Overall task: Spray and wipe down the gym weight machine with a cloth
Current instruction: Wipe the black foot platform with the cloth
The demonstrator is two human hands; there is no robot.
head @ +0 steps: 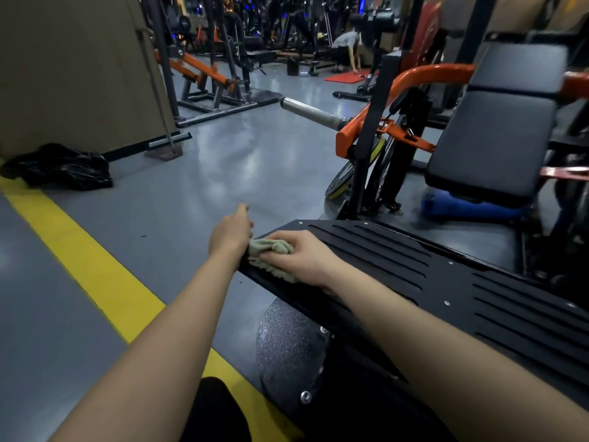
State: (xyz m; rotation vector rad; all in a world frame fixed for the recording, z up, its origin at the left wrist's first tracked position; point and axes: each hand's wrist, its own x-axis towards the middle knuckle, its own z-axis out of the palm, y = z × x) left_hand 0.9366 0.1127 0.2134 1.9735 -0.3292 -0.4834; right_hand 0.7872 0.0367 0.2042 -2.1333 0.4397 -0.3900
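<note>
Right hand [299, 256] is on the cloth [271, 250], fingers curled over the bunched pale-green fabric and pressing it onto the black slotted footplate [414, 266] of the weight machine, at the plate's near left corner. Left hand [231, 232] is just beside the cloth, at the plate's left edge, back of the hand facing the camera, one digit sticking forward. Rest of its fingers are hidden, so can't tell if it grips anything or touches the plate. Both forearms are bare and stretched forward. A speckled grey weight plate [287, 346] sits under the footplate. Beyond it: black padded seat [490, 138], orange frame tube [424, 74], steel bar sleeve [312, 113] pointing left. Blue object [471, 205] lies under the seat, blurred. Grey floor with a yellow line [95, 266] running diagonally; black plastic bag [60, 167] and a floor squeegee [169, 141] by the wall on the left. Another person [347, 43] is bent over a red mat [344, 78] far back.
</note>
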